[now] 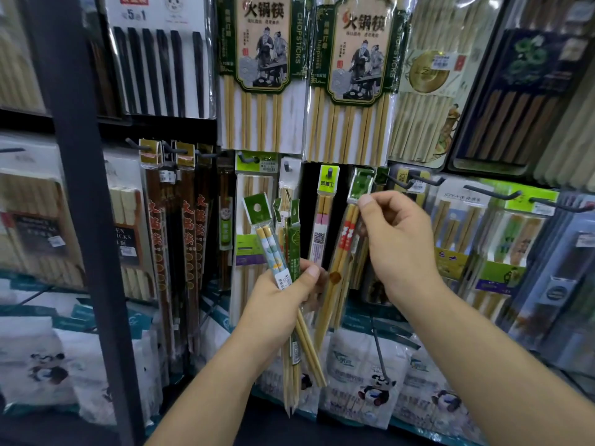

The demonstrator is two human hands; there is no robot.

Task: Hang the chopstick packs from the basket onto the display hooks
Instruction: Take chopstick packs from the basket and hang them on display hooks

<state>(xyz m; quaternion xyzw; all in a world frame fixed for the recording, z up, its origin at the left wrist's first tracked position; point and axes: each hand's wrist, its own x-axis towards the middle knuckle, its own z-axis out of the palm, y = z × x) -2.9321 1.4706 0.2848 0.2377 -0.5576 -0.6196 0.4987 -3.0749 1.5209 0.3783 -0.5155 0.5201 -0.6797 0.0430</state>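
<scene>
Left hand [283, 297] grips a bundle [269, 243] low, fanned. Right hand [397, 243] pinches 1 pack [345, 243] by its green header [360, 188], up near a bare hook [399, 182]. Risk: header hole misses the tip, the pinch loosens, and the pack drops.

Green-topped chopstick packs [271, 249] stand bunched upright, a red-banded pack [345, 244] tilted alongside.

Both forearms reach forward; left hand [283, 294] clenched low, right hand [399, 246] pinching higher.
</scene>
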